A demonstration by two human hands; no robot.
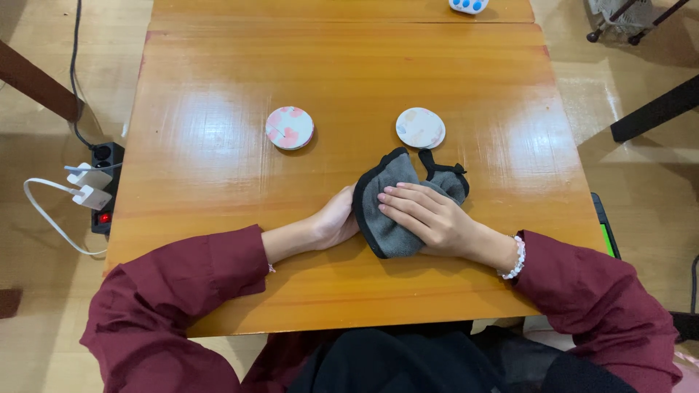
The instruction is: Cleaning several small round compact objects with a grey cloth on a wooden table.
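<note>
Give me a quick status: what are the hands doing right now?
Right hand flat on grey cloth, fingers spread. Left hand at cloth's left edge. Two round discs beyond, apart, nothing blocking.

On the wooden table [218, 182], near its front edge, a grey cloth with black trim [397, 211] lies bunched. The right hand [429, 218] rests flat on top of it; the left hand [336, 218] touches its left side, fingers seemingly tucked under. Two round pads, a pink disc [290, 127] and a pale disc [420, 127], sit toward the middle.
</note>
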